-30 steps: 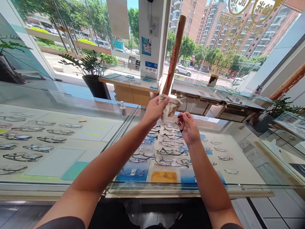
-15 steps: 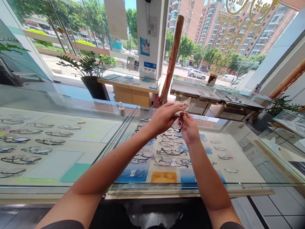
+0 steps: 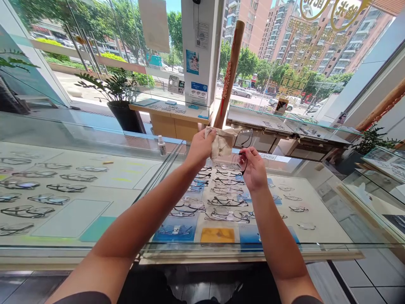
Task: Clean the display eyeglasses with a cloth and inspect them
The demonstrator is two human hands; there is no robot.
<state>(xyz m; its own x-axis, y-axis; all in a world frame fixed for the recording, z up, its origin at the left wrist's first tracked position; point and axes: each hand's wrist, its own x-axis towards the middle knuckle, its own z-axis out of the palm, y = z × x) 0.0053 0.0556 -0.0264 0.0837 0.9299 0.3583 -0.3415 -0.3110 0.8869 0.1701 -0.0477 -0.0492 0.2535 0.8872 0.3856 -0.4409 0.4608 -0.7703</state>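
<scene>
Above the glass display case point(image 3: 322, 215), the right hand point(image 3: 254, 169) pinches thin-rimmed eyeglasses point(image 3: 246, 138); the left hand point(image 3: 202, 145) clutches a beige cloth point(image 3: 221, 145) beside them. Wiping seems underway, unfinished (how clean they are, I cannot tell).

Left hand point(image 3: 201, 146) partly hidden by cloth point(image 3: 220, 146). Bottle point(image 3: 161, 146) print unreadably small. Gold sign point(image 3: 345, 12) cut at top.
</scene>
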